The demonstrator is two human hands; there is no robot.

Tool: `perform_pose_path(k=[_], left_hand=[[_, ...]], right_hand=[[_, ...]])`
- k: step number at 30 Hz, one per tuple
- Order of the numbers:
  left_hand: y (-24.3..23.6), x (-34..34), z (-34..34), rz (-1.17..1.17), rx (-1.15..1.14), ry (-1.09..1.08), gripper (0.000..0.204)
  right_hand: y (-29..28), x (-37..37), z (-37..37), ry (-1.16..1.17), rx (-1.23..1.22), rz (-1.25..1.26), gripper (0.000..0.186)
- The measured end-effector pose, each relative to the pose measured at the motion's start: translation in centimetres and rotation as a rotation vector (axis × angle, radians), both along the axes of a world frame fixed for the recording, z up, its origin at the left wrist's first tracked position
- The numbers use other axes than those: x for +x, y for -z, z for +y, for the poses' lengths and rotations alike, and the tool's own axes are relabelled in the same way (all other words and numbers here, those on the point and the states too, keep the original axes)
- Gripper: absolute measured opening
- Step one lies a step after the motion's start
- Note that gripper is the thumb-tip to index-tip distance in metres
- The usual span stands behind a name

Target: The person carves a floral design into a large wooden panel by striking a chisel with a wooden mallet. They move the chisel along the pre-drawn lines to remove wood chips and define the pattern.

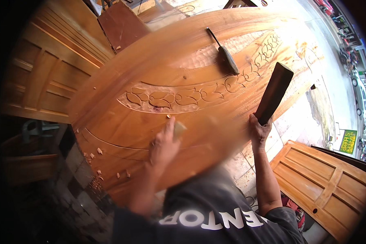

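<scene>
A large brown wooden panel spreads out before me, with a carved band of leaf shapes along it. My left hand is over the panel just below the leaves, smeared by motion. Its fingers are curled at a small tan, blurred thing whose kind I cannot make out. At the right, my right hand grips the lower end of a dark, squared wooden club, raised and tilted. Across the band lies a gouge with a dark handle and thin metal shaft, touched by neither hand.
Wood chips lie on the panel's lower left part. A panelled door leans at the lower right, and more panelled woodwork stands at the left. Tiled floor shows beside the panel; a street with vehicles is far right.
</scene>
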State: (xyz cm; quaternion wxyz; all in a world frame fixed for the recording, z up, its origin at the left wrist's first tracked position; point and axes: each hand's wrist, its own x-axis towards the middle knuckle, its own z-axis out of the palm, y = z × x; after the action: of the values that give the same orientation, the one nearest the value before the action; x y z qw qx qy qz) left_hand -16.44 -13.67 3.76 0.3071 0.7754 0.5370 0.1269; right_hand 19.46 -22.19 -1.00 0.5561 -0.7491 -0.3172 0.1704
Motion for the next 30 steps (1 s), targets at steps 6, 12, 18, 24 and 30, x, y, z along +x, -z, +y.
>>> perform_pose_path(k=[6,12,18,24,30], left_hand=[[-1.0,1.1,-7.8,0.089,-0.202,0.139,0.089],[-0.7,1.5,-11.7,-0.124,-0.166,0.119,0.083],[1.5,8.2,-7.5,-0.193,0.156,0.144,0.068],[2.5,13.7,-2.9,-0.033,0.097,0.319,0.071],[0.8,7.7,-13.6,0.092,0.227,0.465,0.072]], right_hand=[[1.6,-0.4,-0.6,0.039,0.182,-0.131,0.028],[1.9,0.4,-0.8,0.047,0.16,-0.005,0.04],[1.4,0.2,-0.4,-0.031,0.19,0.038,0.067],[2.8,2.1,0.4,-0.053,0.294,-0.136,0.066],[2.1,0.3,0.0,-0.048,0.293,-0.143,0.072]])
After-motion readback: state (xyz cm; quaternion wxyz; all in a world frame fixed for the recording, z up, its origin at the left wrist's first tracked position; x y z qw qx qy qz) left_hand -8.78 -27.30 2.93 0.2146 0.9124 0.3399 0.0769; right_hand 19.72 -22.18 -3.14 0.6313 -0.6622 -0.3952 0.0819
